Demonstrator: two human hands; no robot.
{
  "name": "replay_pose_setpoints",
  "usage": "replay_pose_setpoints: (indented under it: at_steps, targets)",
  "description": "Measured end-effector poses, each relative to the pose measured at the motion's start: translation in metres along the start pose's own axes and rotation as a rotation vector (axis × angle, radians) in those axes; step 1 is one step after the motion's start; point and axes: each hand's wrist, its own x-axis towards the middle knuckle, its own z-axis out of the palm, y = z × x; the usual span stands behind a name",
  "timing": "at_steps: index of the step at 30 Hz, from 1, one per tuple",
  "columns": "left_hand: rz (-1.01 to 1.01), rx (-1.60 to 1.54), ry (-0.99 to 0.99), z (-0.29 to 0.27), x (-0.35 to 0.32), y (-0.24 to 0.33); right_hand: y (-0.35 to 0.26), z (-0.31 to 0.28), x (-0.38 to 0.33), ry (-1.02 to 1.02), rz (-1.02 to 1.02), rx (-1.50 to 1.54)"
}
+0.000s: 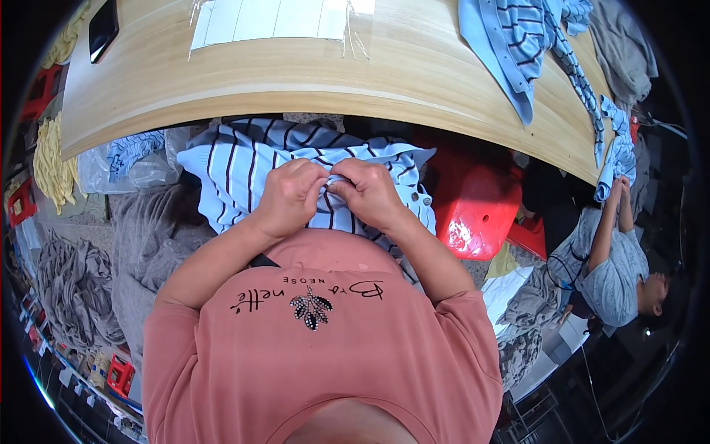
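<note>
Item: striped garment (244, 159), pale blue with dark stripes, held in the lap below the near edge of the table (310, 81).

Hands: left hand (290, 198) and right hand (367, 194) meet knuckle to knuckle. The fingers (314, 174) of both are curled narrow and pinch a small fold of the striped cloth between them. What lies inside the pinch is hidden.

Position: the garment spreads outward and to the left of the fingers and hangs beneath the wrists. Two small round buttons (421, 198) sit just right of the right fingers.

Risks, as judged: the pinch covers very little cloth, so a tug could pull the fold free. The loose bulk hanging left of the fingers could slide off the lap onto the grey fabric heap (140, 237). The work point is covered by the fingertips, so a slip would be hard to notice.

Surface: light wooden table beyond the fingers, carrying a taped white sheet (274, 18), a dark phone (103, 28) far left and a second blue striped garment (518, 44) far right.

Room: crowded workshop floor. Red plastic stool (477, 207) right of the fingers, yellow cloth (52, 155) and grey piles at left. Another person (614, 259) sits lower right, arms raised to cloth hanging from the table edge.
</note>
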Motion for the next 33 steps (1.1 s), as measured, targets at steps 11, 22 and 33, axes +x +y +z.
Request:
replay_pose_setpoints:
  at_steps: [11,22,33]
  targets:
    - [0.300,0.299,0.068,0.004,0.000,-0.008,0.009,0.015,0.001,0.081,0.108,-0.022]
    - [0.469,0.181,0.080,0.011,0.001,0.002,0.007,0.008,0.019,0.429,-0.155,-0.356]
    - [0.448,0.476,0.119,-0.034,-0.012,-0.017,0.024,-0.004,-0.036,0.381,-0.298,-0.460]
